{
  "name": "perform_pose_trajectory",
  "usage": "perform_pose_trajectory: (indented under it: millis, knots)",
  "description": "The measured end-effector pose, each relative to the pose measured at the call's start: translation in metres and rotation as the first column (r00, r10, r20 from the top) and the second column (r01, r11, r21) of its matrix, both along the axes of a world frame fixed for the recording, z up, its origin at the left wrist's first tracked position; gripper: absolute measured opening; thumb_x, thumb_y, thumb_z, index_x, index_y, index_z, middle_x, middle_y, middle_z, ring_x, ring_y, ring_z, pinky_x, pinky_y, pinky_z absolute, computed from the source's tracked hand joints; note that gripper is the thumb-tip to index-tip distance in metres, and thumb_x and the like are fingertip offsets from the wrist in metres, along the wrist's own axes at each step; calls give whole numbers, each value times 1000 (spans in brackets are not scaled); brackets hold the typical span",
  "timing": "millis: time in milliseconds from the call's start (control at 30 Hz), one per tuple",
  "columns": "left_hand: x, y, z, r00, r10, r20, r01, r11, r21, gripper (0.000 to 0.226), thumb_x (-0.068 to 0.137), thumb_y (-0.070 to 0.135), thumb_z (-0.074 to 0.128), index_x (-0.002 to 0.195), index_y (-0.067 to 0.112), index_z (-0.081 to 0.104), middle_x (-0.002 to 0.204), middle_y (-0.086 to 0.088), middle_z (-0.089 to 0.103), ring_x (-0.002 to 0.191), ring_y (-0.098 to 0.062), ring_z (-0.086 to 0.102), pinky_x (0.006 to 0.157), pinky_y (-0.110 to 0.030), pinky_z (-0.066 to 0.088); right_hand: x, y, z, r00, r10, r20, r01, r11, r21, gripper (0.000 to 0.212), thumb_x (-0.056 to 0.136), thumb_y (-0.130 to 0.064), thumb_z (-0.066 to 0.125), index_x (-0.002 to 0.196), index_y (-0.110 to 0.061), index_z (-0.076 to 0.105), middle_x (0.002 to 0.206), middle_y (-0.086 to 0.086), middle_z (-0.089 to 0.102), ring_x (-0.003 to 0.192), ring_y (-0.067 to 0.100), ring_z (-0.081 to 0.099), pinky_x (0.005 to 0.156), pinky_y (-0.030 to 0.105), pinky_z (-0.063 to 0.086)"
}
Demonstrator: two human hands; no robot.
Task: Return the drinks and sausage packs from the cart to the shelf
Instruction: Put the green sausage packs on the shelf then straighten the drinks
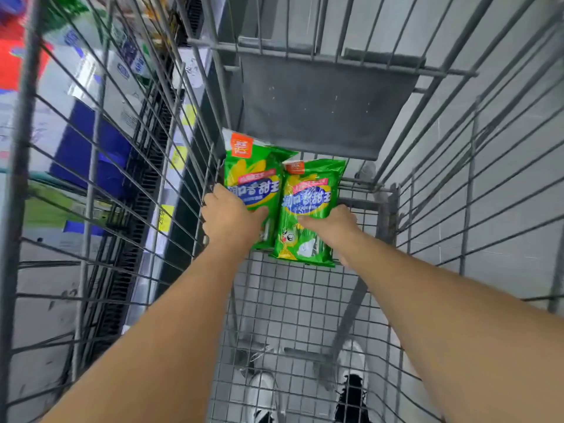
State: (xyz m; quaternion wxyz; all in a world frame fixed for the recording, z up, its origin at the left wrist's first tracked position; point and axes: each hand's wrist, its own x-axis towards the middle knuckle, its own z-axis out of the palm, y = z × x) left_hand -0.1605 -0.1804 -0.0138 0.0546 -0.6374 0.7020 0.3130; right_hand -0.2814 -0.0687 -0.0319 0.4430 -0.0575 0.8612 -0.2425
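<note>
Lying side by side at the far end of a wire shopping cart (305, 300), two green sausage packs are each gripped by a person reaching in: the left hand (231, 215) curls round the left pack (253, 178), the right hand (331, 222) clasps the right pack (308, 209), thumb across its front. Blurred shelves (100, 126) of goods flank the cart's left side; white shoes (351, 361) show through the mesh floor.

Two green sausage packs lie side by side at the cart's (305, 300) far end, the left pack (251, 178) partly under the right pack (308, 209); each is gripped by a hand.
</note>
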Motion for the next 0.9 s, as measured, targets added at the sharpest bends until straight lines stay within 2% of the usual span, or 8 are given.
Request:
perform_pose_trajectory:
  millis: [67,133,267,433,533,633,767,900]
  knots:
    - [-2,-1,3,997,49,-62,-45,996,71,80,59,56,79,119,8,57,123,-17,55,113,-39,58,94,-50,51,1,2,-6,999,-51,6,51,998,-33,65,57,-48,83,101,-5,63,103,5,68,97,24,65,91,43,56]
    - [-5,1,3,994,58,-96,-45,991,129,71,47,63,72,101,16,66,110,-14,64,101,-36,64,85,-48,56,4,4,-6,995,-96,-9,96,993,-69,52,57,-39,87,101,-14,73,98,6,75,90,25,71,83,38,59]
    - [-14,15,5,990,37,-135,-11,982,187,56,68,40,83,108,11,56,111,-10,61,99,-30,62,82,-40,54,9,9,-6,991,-127,-37,124,990,-70,38,68,-26,88,101,-13,75,97,8,75,85,24,72,68,27,53]
    - [-12,30,18,978,-16,-208,61,975,212,35,69,24,82,98,15,64,98,-7,70,90,-30,66,77,-39,56,9,26,8,987,-149,-63,149,989,-7,38,66,-23,87,98,-8,72,96,11,73,87,28,71,77,36,60]
    - [1,42,46,967,39,-253,36,957,287,27,72,19,83,95,13,70,94,-9,72,81,-27,67,73,-38,58,10,48,32,985,-140,-102,142,990,13,32,66,-23,88,89,-13,68,94,10,72,86,28,71,79,39,60]
    - [15,47,92,945,91,-316,20,943,333,25,73,16,82,94,13,70,93,-10,73,66,-20,62,55,-28,51,11,64,76,983,-138,-118,139,990,0,39,66,-25,88,97,-10,70,96,12,73,86,27,70,77,36,59]
    - [32,47,182,908,142,-395,13,931,366,24,74,15,83,94,16,69,93,-10,74,71,-23,66,47,-24,49,14,77,169,983,-123,-139,109,989,-99,39,65,-24,89,94,-14,65,96,8,70,86,25,69,79,39,59]
    - [60,51,280,868,114,-484,72,934,350,23,71,8,84,86,20,71,89,-15,76,69,-24,63,59,-35,53,19,90,286,978,-72,-197,36,983,-180,36,68,-16,88,98,-12,67,89,8,71,70,15,63,63,27,51]
